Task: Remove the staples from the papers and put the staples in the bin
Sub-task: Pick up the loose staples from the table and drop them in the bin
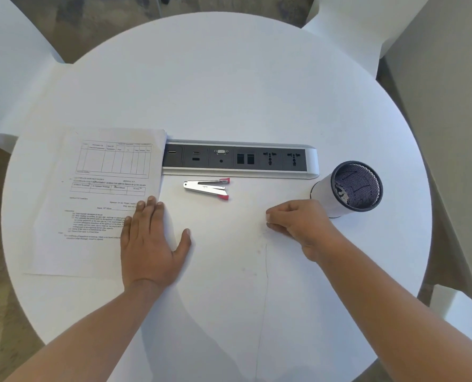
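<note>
A stack of printed papers lies on the left of the round white table. My left hand rests flat on the stack's lower right edge, fingers spread, gripping nothing. A silver staple remover with red tips lies between the papers and the bin. The bin is a black mesh cup with a white outer wall, standing at the right. My right hand sits on the tabletop just left of the bin, fingertips pinched together. Any staple between them is too small to see.
A grey and white socket panel is set into the table behind the staple remover, its left end under the papers. White chairs stand around the table. A thin crack line runs down the tabletop toward me.
</note>
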`<action>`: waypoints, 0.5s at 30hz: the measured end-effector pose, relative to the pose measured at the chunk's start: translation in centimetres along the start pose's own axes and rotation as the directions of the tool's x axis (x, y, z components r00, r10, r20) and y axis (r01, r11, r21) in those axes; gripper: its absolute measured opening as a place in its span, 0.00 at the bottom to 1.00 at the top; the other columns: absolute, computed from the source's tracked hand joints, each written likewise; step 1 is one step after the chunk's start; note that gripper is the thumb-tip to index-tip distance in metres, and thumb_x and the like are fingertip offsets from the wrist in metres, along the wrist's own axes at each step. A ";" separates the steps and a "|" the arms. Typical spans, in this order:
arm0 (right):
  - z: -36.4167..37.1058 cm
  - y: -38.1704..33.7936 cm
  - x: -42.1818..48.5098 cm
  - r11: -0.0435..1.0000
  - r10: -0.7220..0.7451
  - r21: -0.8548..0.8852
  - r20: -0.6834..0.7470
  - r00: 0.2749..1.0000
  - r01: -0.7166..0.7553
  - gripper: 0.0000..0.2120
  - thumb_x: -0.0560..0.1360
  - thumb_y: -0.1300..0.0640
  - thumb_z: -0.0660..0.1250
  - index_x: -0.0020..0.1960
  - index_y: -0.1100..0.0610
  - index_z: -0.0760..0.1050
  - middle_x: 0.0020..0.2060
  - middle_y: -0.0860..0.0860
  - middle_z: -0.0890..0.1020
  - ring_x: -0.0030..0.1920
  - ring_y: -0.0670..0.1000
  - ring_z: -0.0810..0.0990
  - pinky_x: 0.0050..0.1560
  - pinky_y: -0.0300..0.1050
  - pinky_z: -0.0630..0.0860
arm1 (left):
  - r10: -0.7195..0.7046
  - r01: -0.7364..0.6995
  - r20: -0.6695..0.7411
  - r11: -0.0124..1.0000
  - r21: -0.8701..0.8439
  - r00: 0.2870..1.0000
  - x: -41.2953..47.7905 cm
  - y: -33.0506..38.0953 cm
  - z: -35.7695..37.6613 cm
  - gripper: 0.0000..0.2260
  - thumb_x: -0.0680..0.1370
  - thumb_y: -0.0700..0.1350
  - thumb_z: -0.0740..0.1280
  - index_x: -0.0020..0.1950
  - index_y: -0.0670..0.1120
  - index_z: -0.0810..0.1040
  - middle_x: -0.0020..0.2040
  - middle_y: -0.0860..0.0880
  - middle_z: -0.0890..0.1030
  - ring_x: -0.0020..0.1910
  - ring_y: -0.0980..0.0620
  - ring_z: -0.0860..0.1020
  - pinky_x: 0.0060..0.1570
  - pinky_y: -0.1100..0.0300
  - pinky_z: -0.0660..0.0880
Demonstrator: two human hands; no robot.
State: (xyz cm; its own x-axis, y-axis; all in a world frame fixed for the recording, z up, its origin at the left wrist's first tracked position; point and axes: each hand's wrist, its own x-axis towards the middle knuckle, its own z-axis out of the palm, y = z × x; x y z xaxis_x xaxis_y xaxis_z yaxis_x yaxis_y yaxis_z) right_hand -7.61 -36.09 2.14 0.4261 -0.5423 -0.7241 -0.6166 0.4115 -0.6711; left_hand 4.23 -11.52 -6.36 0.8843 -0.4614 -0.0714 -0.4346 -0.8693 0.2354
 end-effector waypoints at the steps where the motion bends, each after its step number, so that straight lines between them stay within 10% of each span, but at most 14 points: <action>1: -0.4 -0.4 -0.9 0.993 0.027 0.111 0.020 0.999 -0.029 0.02 0.68 0.72 0.73 0.38 0.68 0.81 0.37 0.57 0.85 0.35 0.48 0.83 0.40 0.37 0.82 | -0.001 0.001 0.001 1.000 0.000 1.000 0.0 0.0 0.0 0.36 0.74 0.64 0.56 0.76 0.42 0.64 0.79 0.45 0.65 0.80 0.46 0.59 0.79 0.45 0.55; 8: -4.4 -4.4 -6.7 0.943 -0.121 0.309 -0.026 0.992 0.123 0.06 0.70 0.73 0.70 0.37 0.65 0.79 0.29 0.50 0.84 0.31 0.44 0.83 0.37 0.33 0.80 | 0.008 -0.008 0.009 1.000 0.007 1.000 0.0 0.0 -0.1 0.37 0.74 0.64 0.55 0.76 0.41 0.65 0.78 0.44 0.66 0.79 0.45 0.60 0.79 0.45 0.55; 15: -10.1 -6.7 -5.7 0.879 -0.399 -0.404 -0.330 0.855 0.254 0.06 0.69 0.64 0.74 0.37 0.53 0.83 0.32 0.53 0.85 0.30 0.48 0.81 0.31 0.38 0.74 | 0.009 -0.009 0.021 1.000 0.004 1.000 -0.1 -0.1 -0.2 0.38 0.74 0.65 0.55 0.76 0.41 0.65 0.78 0.44 0.66 0.79 0.44 0.60 0.78 0.44 0.55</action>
State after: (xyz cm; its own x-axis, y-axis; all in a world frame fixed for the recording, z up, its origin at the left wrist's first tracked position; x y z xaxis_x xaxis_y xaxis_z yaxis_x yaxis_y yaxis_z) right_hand -12.59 -43.18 12.40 0.3918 -0.8700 -0.2992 -0.7011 -0.0718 -0.7095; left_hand 4.21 -11.38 -6.22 0.8767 -0.4726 -0.0902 -0.4430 -0.8660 0.2319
